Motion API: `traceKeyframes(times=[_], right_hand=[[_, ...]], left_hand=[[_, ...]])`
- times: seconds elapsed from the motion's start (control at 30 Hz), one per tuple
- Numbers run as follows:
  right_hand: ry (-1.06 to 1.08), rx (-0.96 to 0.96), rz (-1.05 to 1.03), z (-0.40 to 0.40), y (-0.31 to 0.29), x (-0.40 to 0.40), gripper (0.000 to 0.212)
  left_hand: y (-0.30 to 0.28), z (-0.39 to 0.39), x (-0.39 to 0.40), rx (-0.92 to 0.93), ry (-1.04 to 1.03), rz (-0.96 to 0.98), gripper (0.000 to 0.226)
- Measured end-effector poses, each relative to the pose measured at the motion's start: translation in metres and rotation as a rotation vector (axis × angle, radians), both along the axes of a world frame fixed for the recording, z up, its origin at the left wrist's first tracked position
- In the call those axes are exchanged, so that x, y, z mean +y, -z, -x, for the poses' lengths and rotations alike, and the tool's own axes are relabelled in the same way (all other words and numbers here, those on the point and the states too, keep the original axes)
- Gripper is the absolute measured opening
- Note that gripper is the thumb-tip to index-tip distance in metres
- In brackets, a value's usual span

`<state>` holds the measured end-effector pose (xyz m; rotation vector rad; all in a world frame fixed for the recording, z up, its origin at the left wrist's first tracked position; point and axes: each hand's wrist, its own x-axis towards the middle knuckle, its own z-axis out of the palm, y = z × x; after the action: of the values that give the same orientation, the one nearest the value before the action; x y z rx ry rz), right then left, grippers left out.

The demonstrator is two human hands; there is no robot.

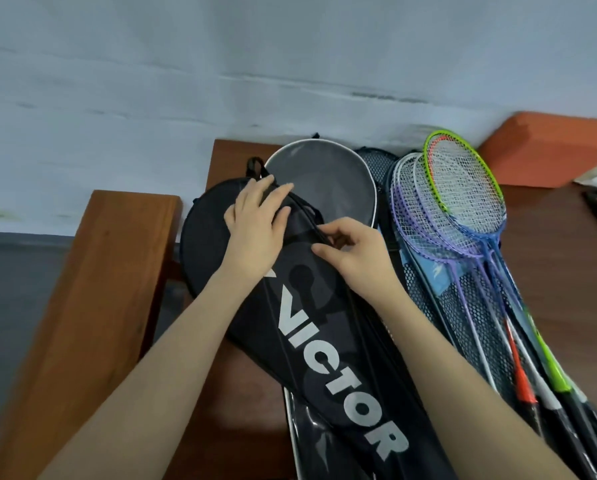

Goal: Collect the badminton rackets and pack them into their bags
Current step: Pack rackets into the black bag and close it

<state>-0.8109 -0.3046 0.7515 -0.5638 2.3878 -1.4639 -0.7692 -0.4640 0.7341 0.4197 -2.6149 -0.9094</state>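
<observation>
Here, a grey racket cover with white piping point(325, 181) lay just beyond both hands, partly under the black fabric racket bag printed VICTOR in white point(325, 368). To the right of the right hand, a fan of loose badminton rackets point(453, 209) with purple, blue and lime-green frames rested on a black mesh bag with a light blue panel point(463, 306); their handles ran down toward the lower right corner. Beyond those, an orange-red block point(546, 147) sat against the pale wall point(221, 64). Left of the left hand stood a brown wooden bench point(92, 289), apart from the dark wooden table point(550, 244) that carried the bags.

The black bag lay directly under both hands, head end farthest from the person, narrow end toward the bottom edge. Left hand point(259, 223): fingers extended and pressed flat on the head of the bag, near its black loop point(255, 166). Right hand point(352, 251): fingers curled, thumb and forefinger pinching the bag's edge along the zip line just right of the left hand. Whether a zip pull sat between those fingertips could not be told. No racket was visible inside the black bag.
</observation>
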Motion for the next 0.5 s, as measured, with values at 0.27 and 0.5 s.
traceKeyframes(times=[0.27,0.5], right_hand=[[-0.151,0.094,0.065,-0.019,-0.031,0.008,0.015],[-0.216,0.101,0.127,-0.036,-0.038,0.012,0.024]], left_hand=[[-0.032,-0.007,-0.023,-0.129,0.112,0.071,0.03],[-0.044,-0.016,-0.029,-0.007,0.175,-0.006,0.013]])
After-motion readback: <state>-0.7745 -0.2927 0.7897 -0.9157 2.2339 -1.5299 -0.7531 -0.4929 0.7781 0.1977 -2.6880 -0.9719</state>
